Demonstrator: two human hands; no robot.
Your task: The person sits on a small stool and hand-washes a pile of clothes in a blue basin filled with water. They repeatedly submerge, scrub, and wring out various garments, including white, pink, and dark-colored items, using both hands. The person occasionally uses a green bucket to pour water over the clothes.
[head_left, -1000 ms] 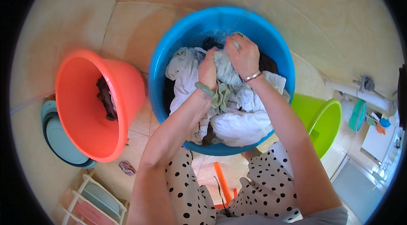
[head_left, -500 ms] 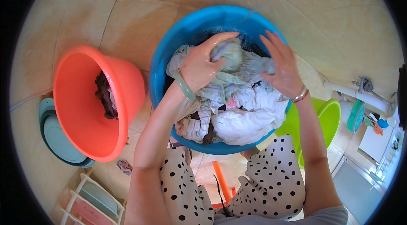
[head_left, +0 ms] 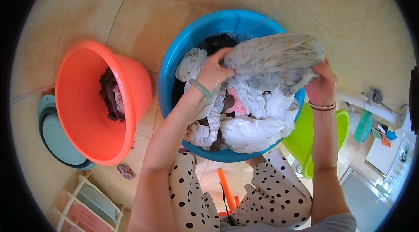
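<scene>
Seemingly a home washroom
Beige tiles, a blue basin of laundry, coral tub at left, white pipe at right.

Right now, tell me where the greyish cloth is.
In the head view, the greyish cloth is held between the left hand and the right hand, over the far right part of the blue tub.
</scene>
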